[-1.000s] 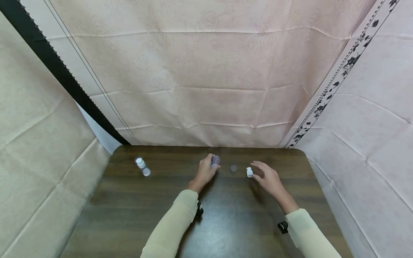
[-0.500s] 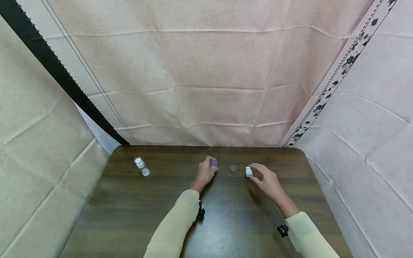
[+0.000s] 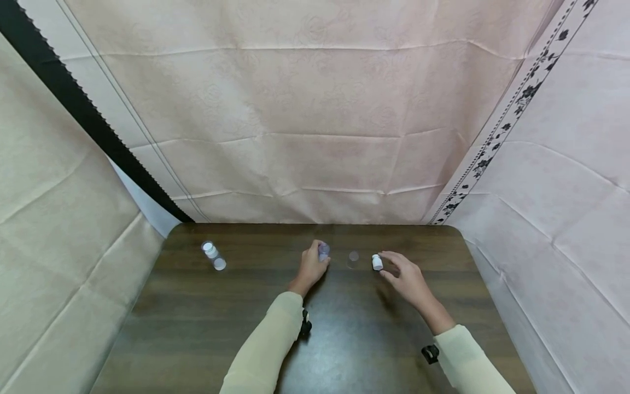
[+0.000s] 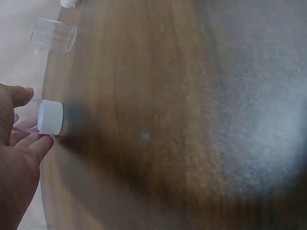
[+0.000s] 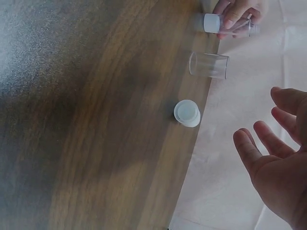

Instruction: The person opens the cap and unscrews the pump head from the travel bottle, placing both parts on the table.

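A small clear bottle with a white cap (image 4: 50, 117) is in my left hand (image 3: 311, 268); the cap is down against the wooden table (image 3: 236, 328). The left thumb and fingers hold its clear body (image 5: 235, 26). To the right stands a clear open cylinder (image 5: 208, 64), touched by neither hand. Beyond it is a small white bottle (image 3: 377, 262) on the table. My right hand (image 3: 407, 278) hovers beside this bottle, thumb and fingers spread around a gap. The right wrist view shows those fingers apart from the white bottle (image 5: 187, 112).
At the table's far left stands a clear cylinder with a white-capped item (image 3: 214, 255) in or against it; I cannot tell which. Pale cloth (image 3: 315, 131) hangs behind the table's back edge and at both sides.
My left hand and its bottle have come slightly lower and nearer. The right hand has shifted a little nearer too, still beside the white bottle. The head view has drifted slightly.
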A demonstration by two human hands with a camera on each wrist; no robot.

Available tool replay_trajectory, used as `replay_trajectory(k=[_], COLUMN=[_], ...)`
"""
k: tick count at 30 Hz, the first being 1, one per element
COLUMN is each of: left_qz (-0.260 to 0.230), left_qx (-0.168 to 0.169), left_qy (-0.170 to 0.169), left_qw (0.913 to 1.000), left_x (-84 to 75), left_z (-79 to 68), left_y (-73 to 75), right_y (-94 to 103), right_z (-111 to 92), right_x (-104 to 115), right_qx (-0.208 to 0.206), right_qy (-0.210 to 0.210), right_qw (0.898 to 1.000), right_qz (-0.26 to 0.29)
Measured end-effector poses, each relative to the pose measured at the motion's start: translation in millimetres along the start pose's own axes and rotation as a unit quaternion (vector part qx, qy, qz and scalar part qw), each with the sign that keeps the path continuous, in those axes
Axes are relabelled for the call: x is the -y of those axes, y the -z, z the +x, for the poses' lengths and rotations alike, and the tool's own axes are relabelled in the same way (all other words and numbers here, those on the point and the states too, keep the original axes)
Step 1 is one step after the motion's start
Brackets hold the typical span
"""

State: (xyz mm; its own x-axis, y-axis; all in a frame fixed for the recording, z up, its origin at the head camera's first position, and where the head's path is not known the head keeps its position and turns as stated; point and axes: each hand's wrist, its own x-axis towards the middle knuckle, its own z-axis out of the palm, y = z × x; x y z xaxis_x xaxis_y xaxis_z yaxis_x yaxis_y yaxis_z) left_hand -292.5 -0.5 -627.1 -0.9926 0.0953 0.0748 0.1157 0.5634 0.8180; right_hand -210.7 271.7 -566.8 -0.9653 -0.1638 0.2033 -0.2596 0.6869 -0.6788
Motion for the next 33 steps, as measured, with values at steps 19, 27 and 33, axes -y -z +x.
replay_trajectory(k=[19,27,33], left_qz=[-0.014,0.038,0.045], left_qx=[-0.003,-0.030,-0.044], left_qy=[-0.056,-0.063,-0.077], left_qw=[0.9983,0.9969,0.9950], left_x=[5.7,7.0,7.8], left_z=[-23.4,-29.8,-40.6], left_y=[43.1,69.6,89.4], right_y=[2.4,-9.6,-21.6], right_z=[9.7,13.4,13.1], right_x=[25.1,41.6,57.7], right_qx=[-0.033,-0.059,-0.053], right_qy=[0.071,0.130,0.163], right_qw=[0.996,0.988,0.984], right_qz=[-0.043,-0.055,-0.046])
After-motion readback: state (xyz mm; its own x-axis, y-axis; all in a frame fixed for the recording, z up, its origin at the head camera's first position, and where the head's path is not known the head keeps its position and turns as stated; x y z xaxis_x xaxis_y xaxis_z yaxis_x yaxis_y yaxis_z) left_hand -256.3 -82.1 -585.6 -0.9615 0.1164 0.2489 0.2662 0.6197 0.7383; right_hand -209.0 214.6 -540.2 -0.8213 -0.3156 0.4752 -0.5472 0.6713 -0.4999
